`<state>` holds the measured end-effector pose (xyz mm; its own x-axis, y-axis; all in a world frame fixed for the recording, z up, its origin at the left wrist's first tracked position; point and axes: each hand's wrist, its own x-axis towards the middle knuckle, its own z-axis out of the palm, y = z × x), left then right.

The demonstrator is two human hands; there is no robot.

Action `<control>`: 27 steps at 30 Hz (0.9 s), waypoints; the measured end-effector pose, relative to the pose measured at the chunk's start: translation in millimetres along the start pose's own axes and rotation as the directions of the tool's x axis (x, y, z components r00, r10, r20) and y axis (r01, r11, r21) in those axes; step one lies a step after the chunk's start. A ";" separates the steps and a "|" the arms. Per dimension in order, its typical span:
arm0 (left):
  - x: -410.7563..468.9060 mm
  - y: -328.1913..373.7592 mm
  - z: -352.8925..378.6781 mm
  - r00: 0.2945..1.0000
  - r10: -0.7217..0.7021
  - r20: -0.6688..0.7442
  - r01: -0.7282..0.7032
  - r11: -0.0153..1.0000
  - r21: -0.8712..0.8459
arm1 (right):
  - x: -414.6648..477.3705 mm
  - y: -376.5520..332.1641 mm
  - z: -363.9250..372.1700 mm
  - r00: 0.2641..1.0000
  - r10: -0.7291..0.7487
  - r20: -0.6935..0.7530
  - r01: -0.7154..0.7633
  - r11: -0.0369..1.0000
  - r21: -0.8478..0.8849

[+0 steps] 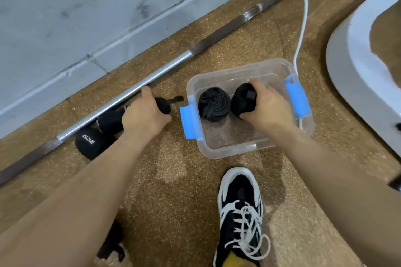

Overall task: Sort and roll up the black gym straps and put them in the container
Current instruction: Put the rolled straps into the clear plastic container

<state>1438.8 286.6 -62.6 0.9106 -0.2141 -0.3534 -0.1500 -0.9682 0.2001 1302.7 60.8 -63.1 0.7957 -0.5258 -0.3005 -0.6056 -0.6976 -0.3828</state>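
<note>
A clear plastic container (227,151) with blue latches sits on the brown floor. Inside it lies one rolled black strap (213,104). My right hand (267,106) grips a second rolled black strap (243,99) inside the container, beside the first roll. Left of the container, my left hand (143,112) grips another black strap (162,104) on the floor, its loose end pointing toward the container. More black straps (95,136), one with white lettering, lie under my left forearm by the barbell.
A steel barbell (130,93) runs diagonally along the grey wall. A white cord (303,17) trails behind the container. A white machine base (358,71) stands at the right. My black-and-white shoe (238,212) is planted in front of the container.
</note>
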 end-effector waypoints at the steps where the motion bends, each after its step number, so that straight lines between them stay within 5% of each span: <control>1: -7.2 1.3 -12.0 0.997 -0.038 -0.065 0.030 0.992 -0.122 | 1.8 -2.1 2.0 1.000 0.005 0.022 -0.005 1.000 -0.019; 4: -42.8 10.5 -53.8 0.973 -0.086 -0.212 -0.056 0.811 -0.583 | 2.9 -8.0 6.5 0.999 0.025 0.048 -0.024 1.000 -0.011; 6: -72.0 24.8 -70.8 0.987 0.026 -0.160 -0.142 0.610 -0.779 | 3.1 -10.5 5.2 0.998 0.038 0.057 -0.041 0.998 0.040; 8: -95.1 40.1 -69.7 0.978 0.198 -0.064 -0.163 0.537 -0.828 | 3.3 -11.5 0.9 0.994 0.066 0.085 -0.073 0.994 0.083; 11: -113.1 58.2 -46.5 0.932 0.360 0.045 -0.228 0.677 -0.700 | -1.2 -11.9 -6.4 0.995 0.073 0.073 -0.078 0.994 0.071; 15: -111.7 67.6 -21.2 0.942 0.336 -0.002 -0.289 0.808 -0.513 | -20.5 -15.2 -25.1 0.996 -0.055 -0.066 0.064 0.989 0.136; 17: -106.2 68.4 -9.1 0.943 0.328 -0.057 -0.323 0.859 -0.398 | -32.2 -18.5 -34.3 0.980 -0.176 0.092 0.150 0.961 0.232; 21: -106.4 74.2 9.0 0.941 0.324 -0.101 -0.330 0.942 -0.058 | -49.7 -30.7 -35.5 0.822 -0.263 0.505 0.166 0.959 0.230; 27: -101.0 78.8 3.8 0.915 0.394 0.087 -0.402 0.874 0.273 | -38.3 -34.1 -24.7 0.804 -0.275 0.527 0.176 0.957 0.231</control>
<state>1333.6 231.5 -14.7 0.7406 -0.5887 -0.3239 -0.6027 -0.7952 0.0671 1293.0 92.7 -16.9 0.8021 0.0252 -0.5967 -0.4417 -0.6474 -0.6211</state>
